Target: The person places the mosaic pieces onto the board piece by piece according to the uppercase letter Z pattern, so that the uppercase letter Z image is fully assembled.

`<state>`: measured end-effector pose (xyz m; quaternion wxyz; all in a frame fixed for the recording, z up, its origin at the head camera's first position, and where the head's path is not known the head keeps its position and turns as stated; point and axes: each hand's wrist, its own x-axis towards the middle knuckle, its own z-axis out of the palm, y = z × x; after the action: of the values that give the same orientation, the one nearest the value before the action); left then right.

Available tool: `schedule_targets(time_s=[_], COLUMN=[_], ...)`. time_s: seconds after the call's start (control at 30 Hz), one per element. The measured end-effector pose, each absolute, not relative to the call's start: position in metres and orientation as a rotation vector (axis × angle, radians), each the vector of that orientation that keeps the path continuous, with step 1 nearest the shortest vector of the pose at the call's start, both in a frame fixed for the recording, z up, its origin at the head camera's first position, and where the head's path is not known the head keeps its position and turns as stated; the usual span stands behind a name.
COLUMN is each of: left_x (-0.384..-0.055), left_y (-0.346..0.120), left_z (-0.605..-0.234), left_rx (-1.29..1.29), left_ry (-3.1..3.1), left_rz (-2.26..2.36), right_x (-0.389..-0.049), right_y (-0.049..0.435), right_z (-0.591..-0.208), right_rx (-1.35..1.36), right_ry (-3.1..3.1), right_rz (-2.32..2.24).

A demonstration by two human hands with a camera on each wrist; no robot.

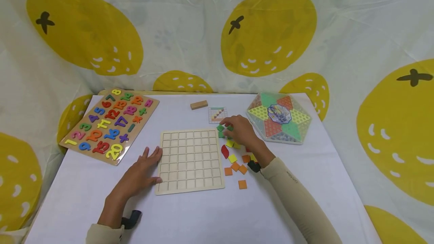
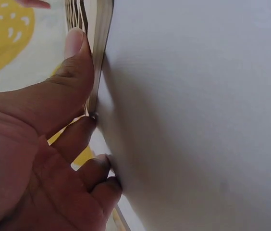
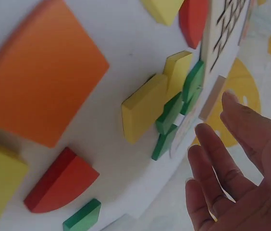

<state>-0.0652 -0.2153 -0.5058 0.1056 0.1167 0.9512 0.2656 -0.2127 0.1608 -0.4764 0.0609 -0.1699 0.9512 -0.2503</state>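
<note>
A wooden board with a square grid of shallow cells (image 1: 190,160) lies in the middle of the table. My left hand (image 1: 139,176) rests at its left side, fingers spread. In the left wrist view, the thumb (image 2: 78,55) touches the rim of the board. My right hand (image 1: 240,130) hovers over the green pieces (image 1: 220,128) beside the board's far right corner. Seen from the right wrist, its fingers (image 3: 217,161) are loosely extended and hold nothing. Yellow pieces (image 3: 145,108), red pieces (image 3: 61,182) and orange squares (image 1: 242,184) lie scattered nearby.
A small printed pattern card (image 1: 217,115) and a wooden block (image 1: 199,104) lie beyond the board. A number puzzle board (image 1: 112,123) is at the left. At the right back sits a hexagonal game board (image 1: 279,118). Behind hangs a lemon-patterned cloth (image 1: 183,29).
</note>
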Motion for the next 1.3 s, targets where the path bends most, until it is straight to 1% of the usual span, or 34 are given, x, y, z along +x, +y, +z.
schedule_targets(time_s=[0.3,0.7,1.0,1.3], left_x=[-0.063,-0.064,-0.065,-0.064], left_y=[-0.215,-0.213,-0.213,-0.213], left_z=[-0.503,-0.503,-0.502,-0.501], left_rx=[0.332,0.321,0.319,0.298], left_ry=[2.813,2.846,2.845,2.834], left_rz=[0.791,0.759,0.769,0.773], right_x=[-0.232,-0.253,-0.251,-0.24], right_y=[0.15,0.152,0.15,0.113], right_z=[-0.484,-0.497,-0.492,-0.479], right_rx=[-0.532,-0.53,-0.498,-0.541], right_ry=[2.878,2.822,2.877,2.842], right_rz=[-0.649,-0.592,-0.749,-0.958])
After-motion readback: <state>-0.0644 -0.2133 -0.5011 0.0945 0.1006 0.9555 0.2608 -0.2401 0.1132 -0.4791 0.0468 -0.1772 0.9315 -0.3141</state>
